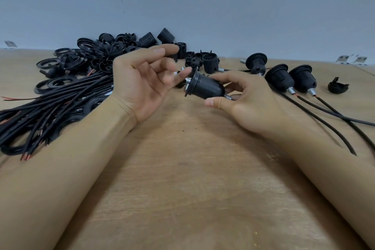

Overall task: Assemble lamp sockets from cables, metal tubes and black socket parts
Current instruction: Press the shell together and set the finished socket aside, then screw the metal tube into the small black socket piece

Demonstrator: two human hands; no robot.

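Holding a black socket (pixel 206 87) just above the middle of the desk (pixel 182 168), the right hand (pixel 249 103) has its grip narrow, thumb and fingers pinched at the socket's tail end, where a short metal tube (pixel 228 97) pokes out. The socket's long axis runs tilted, its flanged mouth up and to the left, its tube end down and to the right. That mouth points straight at the left hand (pixel 142 83), whose grip is loose and holds nothing, palm turned up, fingertips just beside the flange. Whether they touch it, I can't tell.

So the left hand is the nearer one to the open end, and any part fed in looks set to come from that side. Spare cables (pixel 50 111) and loose black parts (pixel 97 55) lie by the desk's left and far edges, finished sockets (pixel 292 81) toward its right edge.
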